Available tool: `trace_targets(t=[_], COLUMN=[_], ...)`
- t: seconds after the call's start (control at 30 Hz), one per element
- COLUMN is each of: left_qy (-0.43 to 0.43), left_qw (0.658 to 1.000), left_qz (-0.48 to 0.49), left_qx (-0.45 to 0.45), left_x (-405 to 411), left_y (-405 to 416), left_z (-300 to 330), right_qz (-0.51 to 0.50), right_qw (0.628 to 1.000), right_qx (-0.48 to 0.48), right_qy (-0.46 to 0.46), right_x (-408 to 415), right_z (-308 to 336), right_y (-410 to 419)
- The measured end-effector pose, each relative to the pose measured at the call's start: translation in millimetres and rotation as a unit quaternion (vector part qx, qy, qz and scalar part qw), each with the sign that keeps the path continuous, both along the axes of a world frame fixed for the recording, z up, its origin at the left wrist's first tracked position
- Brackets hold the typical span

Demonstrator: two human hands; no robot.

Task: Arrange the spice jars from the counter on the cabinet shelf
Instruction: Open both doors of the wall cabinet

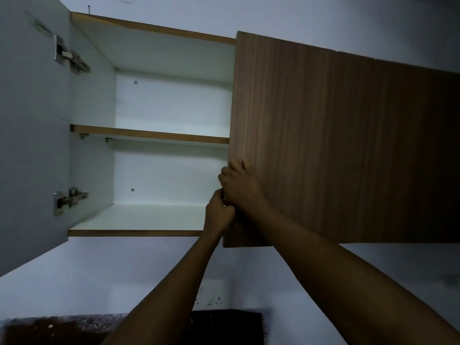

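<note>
Both hands were raised to the left edge of the closed wooden cabinet door (323, 145). The right hand (237, 185) lay on that edge, fingers curled round it. The left hand (219, 215), just below, was fisted; its contents could not be told. Left of the door, the cabinet shelf (149, 134) showed no visible spice jars.

The right door (336, 145) is matt wood-grain laminate. Shelves (149, 134) are smooth white board with brown edging. Hinges (71, 58) are shiny metal. The near counter (49, 327) looks speckled, perhaps stone.
</note>
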State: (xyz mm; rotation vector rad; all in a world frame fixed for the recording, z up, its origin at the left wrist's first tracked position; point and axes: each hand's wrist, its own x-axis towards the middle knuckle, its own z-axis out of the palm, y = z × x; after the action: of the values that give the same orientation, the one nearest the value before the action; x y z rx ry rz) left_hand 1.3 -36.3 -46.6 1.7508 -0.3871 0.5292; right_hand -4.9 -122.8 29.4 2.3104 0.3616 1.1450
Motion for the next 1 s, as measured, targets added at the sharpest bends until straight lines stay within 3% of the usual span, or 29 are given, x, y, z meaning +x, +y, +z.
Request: trace_targets(t=[0.2,0.4,0.6,0.83,1.0], left_qy=[-0.097,-0.239,-0.303,-0.329,-0.288], left_qw=[0.993,0.967,0.934,0.905,0.918], left_qz=[0.034,-0.030,-0.106,-0.225,-0.245], left_qx=[-0.053,-0.087,-0.154,-0.149,-0.121], left_x=[-37,-116,-171,-216,-253], left_y=[-8,-36,-100,-176,-234], left_z=[-8,-22,-30,-27,-23], right_qz=[0.047,0.112,0.159,0.154,0.134], right_qw=[0.997,0.970,0.912,0.858,0.841], right_qx=[0.023,0.145,0.310,0.427,0.447], right_qy=[-0.062,-0.159,-0.217,-0.239,-0.273], right_x=[-49,-141,-219,-282,-313], right_z=[3,-22,-29,-39,-53], right_y=[-3,-37,-76,-140,-190])
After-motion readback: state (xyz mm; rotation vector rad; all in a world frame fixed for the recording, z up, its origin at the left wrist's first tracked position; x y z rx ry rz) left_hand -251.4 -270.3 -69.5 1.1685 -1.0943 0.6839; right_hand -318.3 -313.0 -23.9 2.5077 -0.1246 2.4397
